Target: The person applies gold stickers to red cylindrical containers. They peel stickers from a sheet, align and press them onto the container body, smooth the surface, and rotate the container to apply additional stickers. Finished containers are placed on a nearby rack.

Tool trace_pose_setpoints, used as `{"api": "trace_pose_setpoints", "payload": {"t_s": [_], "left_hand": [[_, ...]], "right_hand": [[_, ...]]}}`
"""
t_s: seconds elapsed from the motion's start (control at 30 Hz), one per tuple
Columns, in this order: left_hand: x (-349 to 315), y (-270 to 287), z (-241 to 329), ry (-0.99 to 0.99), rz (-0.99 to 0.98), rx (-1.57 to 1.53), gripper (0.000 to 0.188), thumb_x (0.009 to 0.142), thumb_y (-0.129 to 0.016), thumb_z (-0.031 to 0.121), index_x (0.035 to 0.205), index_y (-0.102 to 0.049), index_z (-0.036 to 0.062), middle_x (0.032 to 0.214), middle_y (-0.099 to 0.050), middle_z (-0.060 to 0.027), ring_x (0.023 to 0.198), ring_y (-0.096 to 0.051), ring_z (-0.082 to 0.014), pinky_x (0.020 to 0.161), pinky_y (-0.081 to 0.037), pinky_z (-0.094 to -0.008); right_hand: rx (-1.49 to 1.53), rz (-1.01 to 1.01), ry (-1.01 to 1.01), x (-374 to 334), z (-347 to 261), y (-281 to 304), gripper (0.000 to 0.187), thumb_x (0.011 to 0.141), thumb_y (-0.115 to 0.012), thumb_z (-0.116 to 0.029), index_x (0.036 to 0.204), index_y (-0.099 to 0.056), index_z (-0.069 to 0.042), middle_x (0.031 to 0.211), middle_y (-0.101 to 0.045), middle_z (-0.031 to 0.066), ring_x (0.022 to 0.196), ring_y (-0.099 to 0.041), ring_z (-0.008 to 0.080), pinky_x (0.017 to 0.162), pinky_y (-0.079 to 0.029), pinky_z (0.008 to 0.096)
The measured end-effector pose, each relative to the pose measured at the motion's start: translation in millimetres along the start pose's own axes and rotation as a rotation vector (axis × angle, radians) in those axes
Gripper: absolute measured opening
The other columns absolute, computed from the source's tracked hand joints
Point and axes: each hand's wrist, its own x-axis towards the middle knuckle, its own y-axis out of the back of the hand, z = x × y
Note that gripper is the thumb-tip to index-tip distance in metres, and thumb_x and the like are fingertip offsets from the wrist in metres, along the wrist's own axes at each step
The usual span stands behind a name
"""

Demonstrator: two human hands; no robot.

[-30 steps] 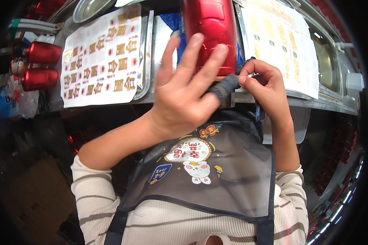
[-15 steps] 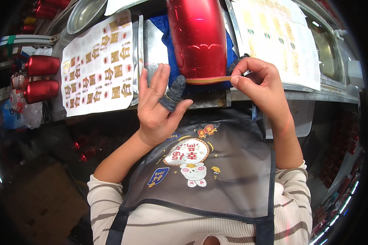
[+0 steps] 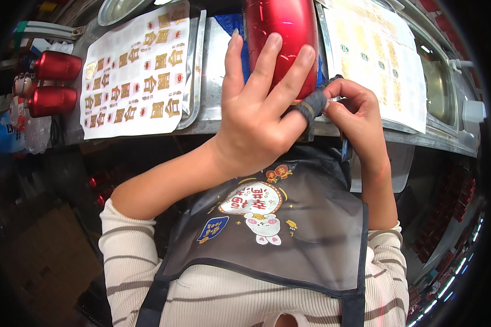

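1. Half a second ago my left hand [image 3: 256, 120] was out on the left of the red bottle [image 3: 285, 22]; now it has swung across the near end, with its dark finger wrap [image 3: 313, 104] right by my right fingertips.
2. That puts both hands together at the bottle's near right edge, so I judge the work in hand is now at that corner of its rim, not along the whole near end.
3. The bare fingers of my left hand are spread wide and show nothing in them; they cover part of the bottle (whether they press on it, I can't tell), and my thumb is out of sight.
4. My right hand [image 3: 360, 113] is just beside the bottle's near right edge, thumb and forefinger drawn narrow; I can't tell whether something is pinched there.
5. The bottle lies pointing away from me over a blue cloth [image 3: 233, 24] on the metal bench [image 3: 211, 126].
6. Left of the bottle, a gold-lettered sheet [image 3: 131, 82] covers most of a tray [image 3: 193, 111], with a bowl [image 3: 117, 11] beyond; right of it are a pale gold sheet [image 3: 365, 52] and, further out, a basin [image 3: 441, 82].
7. Well left of the bottle stand two red vessels [image 3: 52, 101] near a plastic bag [image 3: 38, 136]; far off to its right, dim racks [image 3: 447, 212] hold more red pieces.
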Motion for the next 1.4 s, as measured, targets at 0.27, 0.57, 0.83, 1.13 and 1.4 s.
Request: {"api": "trace_pose_setpoints", "payload": {"t_s": [0.27, 0.57, 0.83, 1.13, 1.4], "left_hand": [[-36, -2, -17, 0.311, 0.033, -0.342, 0.059, 0.07, -0.085, 0.015, 0.122, -0.064, -0.0042, 0.141, -0.049, -0.0268, 0.133, -0.048, -0.0386, 0.111, -0.025, -0.0604], [-68, 3, -16, 0.186, -0.041, -0.198, 0.035, 0.074, -0.079, 0.009, 0.107, -0.07, -0.0002, 0.147, -0.043, -0.0284, 0.136, -0.041, -0.0458, 0.11, -0.019, -0.0656], [-32, 12, -12, 0.023, -0.092, -0.073, 0.044, 0.068, -0.078, 0.006, 0.111, -0.072, 0.0116, 0.146, -0.045, -0.0246, 0.133, -0.045, -0.0455, 0.109, -0.019, -0.0653], [-12, -5, -11, 0.214, 0.054, -0.203, 0.057, 0.067, -0.082, 0.023, 0.119, -0.068, 0.0035, 0.142, -0.052, -0.0207, 0.133, -0.048, -0.0379, 0.108, -0.027, -0.0639], [-63, 10, -16, 0.282, -0.022, -0.287, 0.053, 0.07, -0.085, 0.016, 0.117, -0.067, -0.0032, 0.143, -0.048, -0.0251, 0.133, -0.048, -0.0403, 0.111, -0.024, -0.0603]], "right_hand": [[0.063, -0.029, 0.006, 0, 5, -1, 0.007, 0.086, -0.066, -0.005, 0.084, -0.064, 0.002, 0.075, -0.059, -0.0041, 0.061, -0.048, -0.0017, 0.053, -0.035, 0.015], [0.039, -0.013, -0.018, 0, 5, 1, 0.005, 0.082, -0.064, -0.006, 0.08, -0.062, -0.002, 0.077, -0.057, -0.0037, 0.072, -0.048, 0.0015, 0.063, -0.038, 0.0174], [0.05, 0.008, 0.031, 2, 7, 0, 0.005, 0.084, -0.063, -0.005, 0.082, -0.063, 0.0, 0.078, -0.06, -0.0024, 0.067, -0.05, 0.0006, 0.058, -0.039, 0.0163], [0.025, -0.016, 0.005, 0, 8, -6, 0.008, 0.085, -0.069, -0.008, 0.085, -0.064, -0.001, 0.076, -0.058, -0.0056, 0.061, -0.045, -0.0027, 0.054, -0.032, 0.0143], [0.07, -0.034, -0.021, -3, 3, -3, 0.009, 0.085, -0.068, -0.008, 0.082, -0.061, -0.003, 0.078, -0.057, -0.0052, 0.064, -0.044, -0.0019, 0.056, -0.032, 0.0151]]}}
